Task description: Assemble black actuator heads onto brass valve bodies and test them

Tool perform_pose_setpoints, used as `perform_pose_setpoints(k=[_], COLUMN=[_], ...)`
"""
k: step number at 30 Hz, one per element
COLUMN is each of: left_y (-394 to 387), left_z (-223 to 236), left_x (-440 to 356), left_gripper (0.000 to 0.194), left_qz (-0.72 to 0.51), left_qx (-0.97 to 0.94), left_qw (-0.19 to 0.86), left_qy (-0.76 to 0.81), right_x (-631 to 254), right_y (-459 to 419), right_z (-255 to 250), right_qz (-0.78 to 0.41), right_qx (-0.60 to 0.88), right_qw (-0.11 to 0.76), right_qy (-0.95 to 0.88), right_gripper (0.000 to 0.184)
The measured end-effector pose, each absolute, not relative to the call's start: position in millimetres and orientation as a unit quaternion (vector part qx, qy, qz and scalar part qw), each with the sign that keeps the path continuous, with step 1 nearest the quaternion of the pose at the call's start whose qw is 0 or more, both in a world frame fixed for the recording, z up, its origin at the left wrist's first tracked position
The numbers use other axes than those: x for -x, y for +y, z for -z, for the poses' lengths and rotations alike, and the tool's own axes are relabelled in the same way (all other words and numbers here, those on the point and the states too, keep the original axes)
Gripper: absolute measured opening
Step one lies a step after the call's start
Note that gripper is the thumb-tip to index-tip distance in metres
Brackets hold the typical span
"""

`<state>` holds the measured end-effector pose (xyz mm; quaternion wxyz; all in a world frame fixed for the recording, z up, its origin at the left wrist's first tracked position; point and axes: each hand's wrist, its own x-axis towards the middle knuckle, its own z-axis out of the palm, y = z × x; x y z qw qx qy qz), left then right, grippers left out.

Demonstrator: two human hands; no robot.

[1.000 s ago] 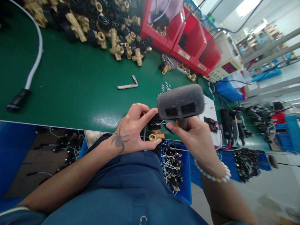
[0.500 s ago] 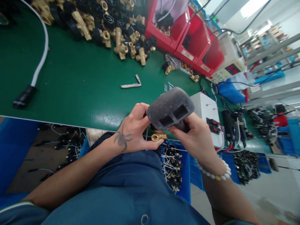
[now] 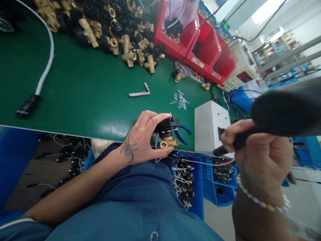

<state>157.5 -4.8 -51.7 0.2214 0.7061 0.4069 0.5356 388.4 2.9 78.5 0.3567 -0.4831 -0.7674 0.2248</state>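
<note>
A: Left hand (image 3: 141, 139)?
B: Gripping the black-and-brass valve (image 3: 167, 134) at the green surface's (image 3: 100, 100) front edge, thumb against the brass.
A: Right hand (image 3: 265, 157)?
B: Wrapped round the handle of the mallet (image 3: 283, 110), covering part of the white box (image 3: 206, 127); mallet head's blurred.
A: Nearby?
B: Blue-handled tool (image 3: 186, 128) just right of the valve; metal clips (image 3: 183, 102) farther from the front edge, bent metal piece (image 3: 139, 94) left of them.

The right hand (image 3: 262, 150) swings the mallet (image 3: 283, 112) away rightward, and I now see the black top (image 3: 167, 124) of the valve (image 3: 171, 143)
</note>
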Motion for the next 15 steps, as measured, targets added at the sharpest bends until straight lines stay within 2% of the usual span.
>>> perform_pose_setpoints(k=[2, 3, 6, 8, 9, 13, 15], left_y=[-6.1, -6.7, -8.1, -8.6, -8.8, -9.2, -9.6], left_z=[51.7, 51.7, 51.4, 51.1, 50.9, 50.7, 50.6], left_x=[-158.1, -158.5, -159.5, -159.2, -158.8, -157.1, -156.8], left_gripper=[0.057, 0.052, 0.043, 0.039, 0.038, 0.036, 0.037], left_qz=[-0.548, -0.554, -0.556, -0.553, -0.551, -0.545, -0.544], left_qx=[-0.7, -0.697, -0.694, -0.696, -0.695, -0.692, -0.689], left_qw=[0.22, 0.215, 0.202, 0.207, 0.213, 0.237, 0.246], left_qy=[0.401, 0.401, 0.409, 0.41, 0.409, 0.409, 0.41], right_x=[-389.2, -388.1, -384.7, -385.2, -386.0, -386.9, -383.7], right_y=[-4.8, -7.6, -10.6, -10.5, -10.7, -14.7, -16.3], right_z=[-78.0, -75.8, -67.3, -65.0, -65.3, -68.8, -68.3], right_qz=[-0.246, -0.228, -0.162, -0.155, -0.151, -0.21, -0.26], right_qx=[0.487, 0.506, 0.537, 0.525, 0.532, 0.528, 0.5], right_qw=[0.384, 0.363, 0.198, 0.143, 0.161, 0.371, 0.404], right_qy=[-0.745, -0.749, -0.804, -0.825, -0.817, -0.735, -0.72], right_gripper=[0.027, 0.025, 0.032, 0.036, 0.037, 0.031, 0.03])
